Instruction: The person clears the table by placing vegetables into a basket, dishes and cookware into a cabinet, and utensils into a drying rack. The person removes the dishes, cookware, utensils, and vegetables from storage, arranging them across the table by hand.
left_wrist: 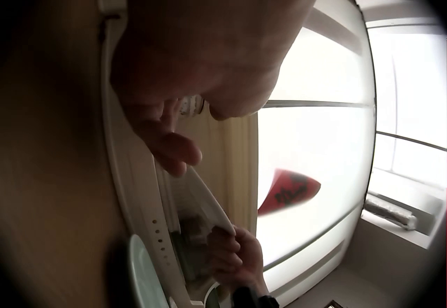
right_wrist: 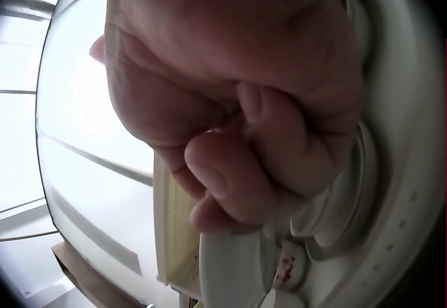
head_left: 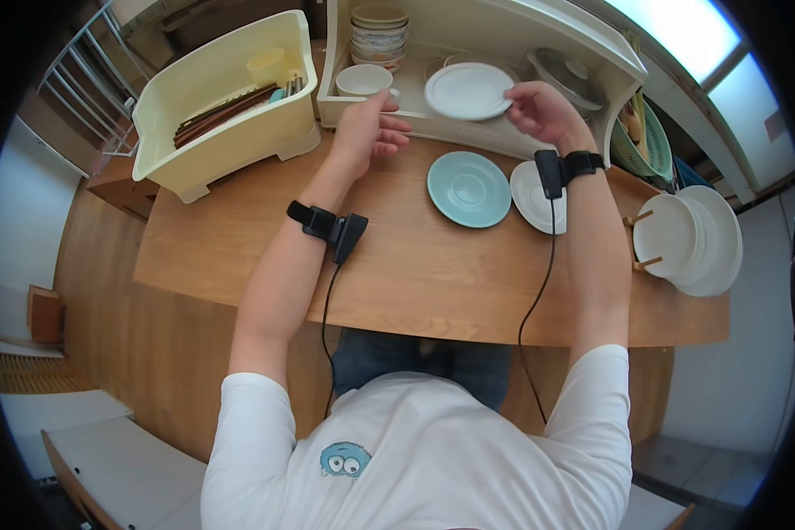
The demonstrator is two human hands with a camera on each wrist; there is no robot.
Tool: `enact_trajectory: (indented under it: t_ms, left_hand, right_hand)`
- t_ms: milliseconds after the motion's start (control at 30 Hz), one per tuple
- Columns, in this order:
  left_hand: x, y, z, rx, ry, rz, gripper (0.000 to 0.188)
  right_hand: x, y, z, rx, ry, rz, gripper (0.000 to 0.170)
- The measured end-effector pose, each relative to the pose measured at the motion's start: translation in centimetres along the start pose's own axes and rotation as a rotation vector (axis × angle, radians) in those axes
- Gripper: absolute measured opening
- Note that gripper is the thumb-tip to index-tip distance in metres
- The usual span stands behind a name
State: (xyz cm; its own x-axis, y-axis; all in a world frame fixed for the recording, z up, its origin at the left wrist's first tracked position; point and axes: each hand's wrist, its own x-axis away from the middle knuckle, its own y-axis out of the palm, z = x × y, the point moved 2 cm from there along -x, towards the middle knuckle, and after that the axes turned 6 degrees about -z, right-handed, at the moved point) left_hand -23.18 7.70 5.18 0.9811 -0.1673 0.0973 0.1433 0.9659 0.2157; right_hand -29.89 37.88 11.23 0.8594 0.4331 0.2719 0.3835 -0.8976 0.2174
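Observation:
In the head view my right hand (head_left: pixel 546 115) pinches the right edge of a white plate (head_left: pixel 470 91), which is held up over the front of the cream shelf unit (head_left: pixel 415 124). The right wrist view shows curled fingers (right_wrist: pixel 230 182) at the edge of the white plate (right_wrist: pixel 234 269). My left hand (head_left: pixel 369 134) has loose, spread fingers and holds nothing. It is left of the plate, just in front of a white cup (head_left: pixel 362 80). On the table below the plate lie a light blue plate (head_left: pixel 469 189) and a small white plate (head_left: pixel 532 196), partly hidden by the right wrist.
A pale yellow bin (head_left: pixel 238 132) with chopsticks stands on the left. Stacked bowls (head_left: pixel 380 35) and a lidded pan (head_left: pixel 567 78) sit in the shelf unit. White plates (head_left: pixel 667 237) stand in a wooden rack on the right, near a green basket (head_left: pixel 649 146). Camera cables trail from both wrists.

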Motion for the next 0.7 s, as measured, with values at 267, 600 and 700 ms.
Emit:
enact_trajectory:
  t_ms: [267,600,700]
  left_hand:
    - [-0.5,-2.5,0.9,-0.313,0.041,-0.072,0.019]
    - [-1.6,-5.9,0.3,-0.797,-0.043,0.023,0.016]
    - [-2.7,-6.7,-0.9,-0.917,-0.014,0.036,0.017]
  right_hand:
    - [1.3,6.4,3.4,0.181,0.092,-0.156,0.02]
    - [-1.3,-0.4,0.5,0.487,0.02,0.373,0.031]
    - [-2.6,-1.9,1.1,0.418,-0.038,0.483,0.029]
